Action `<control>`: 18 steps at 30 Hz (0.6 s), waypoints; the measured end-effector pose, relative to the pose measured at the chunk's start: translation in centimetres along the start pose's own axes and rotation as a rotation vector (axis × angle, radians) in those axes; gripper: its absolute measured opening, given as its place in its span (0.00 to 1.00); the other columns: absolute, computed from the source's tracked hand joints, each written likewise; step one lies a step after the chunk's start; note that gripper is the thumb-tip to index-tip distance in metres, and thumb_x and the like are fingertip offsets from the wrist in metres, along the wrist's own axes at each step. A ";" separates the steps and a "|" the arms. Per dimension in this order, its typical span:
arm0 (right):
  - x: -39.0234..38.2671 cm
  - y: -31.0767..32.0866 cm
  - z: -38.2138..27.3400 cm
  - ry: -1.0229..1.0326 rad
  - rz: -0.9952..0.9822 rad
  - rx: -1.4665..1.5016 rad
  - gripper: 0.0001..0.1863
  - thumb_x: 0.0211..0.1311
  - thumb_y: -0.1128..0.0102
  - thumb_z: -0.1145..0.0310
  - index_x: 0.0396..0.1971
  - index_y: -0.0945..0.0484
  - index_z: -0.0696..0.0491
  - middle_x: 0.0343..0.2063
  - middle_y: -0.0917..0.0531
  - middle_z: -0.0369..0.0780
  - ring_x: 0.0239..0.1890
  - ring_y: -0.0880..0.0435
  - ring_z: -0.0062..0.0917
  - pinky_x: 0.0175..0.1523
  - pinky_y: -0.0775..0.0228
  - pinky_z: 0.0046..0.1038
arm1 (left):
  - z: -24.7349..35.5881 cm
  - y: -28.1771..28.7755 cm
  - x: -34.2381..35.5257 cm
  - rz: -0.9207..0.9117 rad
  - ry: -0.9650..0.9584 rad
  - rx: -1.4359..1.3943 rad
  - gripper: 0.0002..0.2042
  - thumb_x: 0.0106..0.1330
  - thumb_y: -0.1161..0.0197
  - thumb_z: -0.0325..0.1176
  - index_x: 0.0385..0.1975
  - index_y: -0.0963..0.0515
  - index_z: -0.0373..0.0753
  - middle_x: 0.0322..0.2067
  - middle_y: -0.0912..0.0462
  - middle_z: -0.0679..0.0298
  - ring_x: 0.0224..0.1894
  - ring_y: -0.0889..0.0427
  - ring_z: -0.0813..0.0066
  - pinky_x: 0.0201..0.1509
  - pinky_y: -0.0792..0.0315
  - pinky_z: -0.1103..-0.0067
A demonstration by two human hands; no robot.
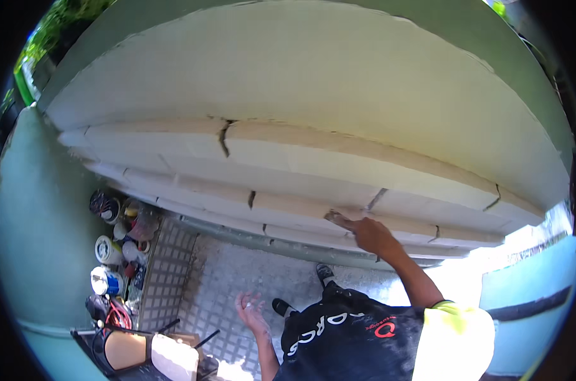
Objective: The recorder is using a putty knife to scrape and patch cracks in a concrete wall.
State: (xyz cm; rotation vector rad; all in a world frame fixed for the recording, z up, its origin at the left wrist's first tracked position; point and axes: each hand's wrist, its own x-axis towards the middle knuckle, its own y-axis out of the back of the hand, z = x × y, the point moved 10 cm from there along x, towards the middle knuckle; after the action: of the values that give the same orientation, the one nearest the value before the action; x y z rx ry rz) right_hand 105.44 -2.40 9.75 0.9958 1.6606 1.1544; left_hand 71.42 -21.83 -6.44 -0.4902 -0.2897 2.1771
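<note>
My right hand [371,236] is closed round a putty knife [340,220], its blade against the pale ledged wall [313,159] in front of me. A dark streak [377,199] runs across a joint just beside the blade. Other dark gaps cut through the ledges, the largest crack [224,137] left of centre. My left hand [252,312] hangs low at my side, away from the wall. It is palm up with the fingers apart, dusted white, with a small white smear on it.
Buckets and tubs [109,250] crowd the left beside a pale green wall [40,235]. A lattice panel [164,270] leans near them. Chairs [173,355] stand at lower left, next to a red cable [119,314]. My feet are on a patterned tile floor [231,273].
</note>
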 end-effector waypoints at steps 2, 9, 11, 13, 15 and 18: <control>1.6 -0.6 -1.6 0.028 0.036 0.053 0.36 0.59 0.51 0.74 0.68 0.38 0.30 0.23 0.19 0.53 0.29 0.16 0.47 0.37 0.24 0.48 | -0.7 -1.4 0.6 -0.033 0.022 0.001 0.27 0.64 0.46 0.38 0.64 0.38 0.39 0.56 0.28 0.55 0.51 0.23 0.59 0.48 0.28 0.69; -0.1 -0.1 -1.7 0.042 0.031 0.117 0.26 0.68 0.49 0.56 0.66 0.36 0.34 0.20 0.19 0.52 0.25 0.17 0.47 0.32 0.24 0.48 | 0.7 -11.1 2.8 -0.432 -0.015 0.185 0.26 0.65 0.46 0.37 0.63 0.37 0.38 0.55 0.25 0.56 0.52 0.21 0.63 0.49 0.28 0.74; -2.6 0.6 0.9 0.045 0.001 0.060 0.25 0.69 0.50 0.55 0.66 0.35 0.34 0.20 0.19 0.51 0.25 0.17 0.48 0.32 0.24 0.48 | 0.7 -10.8 3.5 -0.430 -0.051 0.181 0.26 0.65 0.46 0.37 0.63 0.37 0.38 0.55 0.26 0.56 0.52 0.21 0.63 0.48 0.27 0.75; -4.9 2.0 3.4 0.034 -0.057 0.067 0.24 0.70 0.50 0.56 0.65 0.34 0.34 0.20 0.19 0.51 0.25 0.17 0.47 0.32 0.24 0.48 | 0.2 -9.7 3.7 -0.371 -0.050 0.219 0.25 0.66 0.46 0.39 0.63 0.35 0.38 0.56 0.26 0.56 0.52 0.21 0.63 0.49 0.27 0.75; -4.5 1.7 3.9 0.013 -0.096 0.083 0.24 0.70 0.50 0.56 0.65 0.34 0.34 0.20 0.19 0.51 0.25 0.17 0.47 0.32 0.24 0.48 | -0.6 -9.3 3.9 -0.330 -0.046 0.217 0.25 0.66 0.45 0.39 0.62 0.35 0.38 0.56 0.26 0.56 0.52 0.21 0.64 0.49 0.27 0.75; -2.3 0.8 3.8 0.027 -0.036 0.033 0.24 0.70 0.51 0.57 0.65 0.33 0.35 0.19 0.19 0.50 0.24 0.17 0.47 0.32 0.24 0.48 | -0.3 -11.8 3.7 -0.344 -0.048 0.224 0.24 0.67 0.45 0.40 0.62 0.34 0.38 0.56 0.25 0.57 0.52 0.21 0.64 0.50 0.28 0.75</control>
State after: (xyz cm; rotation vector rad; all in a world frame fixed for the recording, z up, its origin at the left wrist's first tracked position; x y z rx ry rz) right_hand 109.79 -3.30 10.21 0.9709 1.7175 1.1248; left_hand 77.86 -11.76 -3.24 -0.2417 -0.1403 1.8588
